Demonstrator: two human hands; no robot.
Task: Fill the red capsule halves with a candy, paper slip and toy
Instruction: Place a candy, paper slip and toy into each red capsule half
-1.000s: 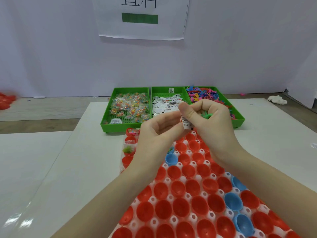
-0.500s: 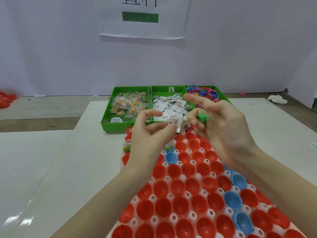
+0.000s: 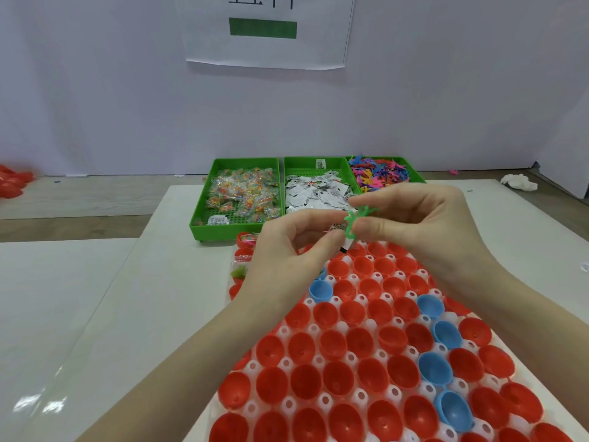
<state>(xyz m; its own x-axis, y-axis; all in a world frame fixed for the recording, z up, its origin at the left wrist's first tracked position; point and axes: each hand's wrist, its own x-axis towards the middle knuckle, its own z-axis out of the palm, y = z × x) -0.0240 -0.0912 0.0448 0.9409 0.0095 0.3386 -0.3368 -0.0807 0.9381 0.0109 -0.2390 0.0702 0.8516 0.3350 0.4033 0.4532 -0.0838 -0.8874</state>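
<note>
Above the far end of the capsule tray (image 3: 395, 371), both hands meet in the air. The left hand (image 3: 280, 260) pinches a paper slip (image 3: 342, 236) between thumb and forefinger; the right hand (image 3: 414, 224) pinches a small green toy (image 3: 357, 218) at its fingertips, the toy just touching the slip. Neither piece is in a capsule yet.

Beyond the tray, three green bins stand side by side on the desk (image 3: 159, 298): candy (image 3: 242, 196) in the left one, slips (image 3: 315, 193) in the middle, toys (image 3: 379, 173) in the right. All three hold plenty of stock.

As for progress, it looks early. At the tray's far left corner a few red halves (image 3: 247, 239) seem to hold wrapped contents, one showing something green, though they are partly hidden by the left hand. Nearly every other red half (image 3: 302, 381) nearer the person lies open and bare, with a handful of blue halves (image 3: 435, 368) scattered among them.

My judgement: slip and toy are being gathered for the next bare red half beside the filled corner. No candy shows in either grip, so one may have to be fetched. Most of the tray remains to be filled.
</note>
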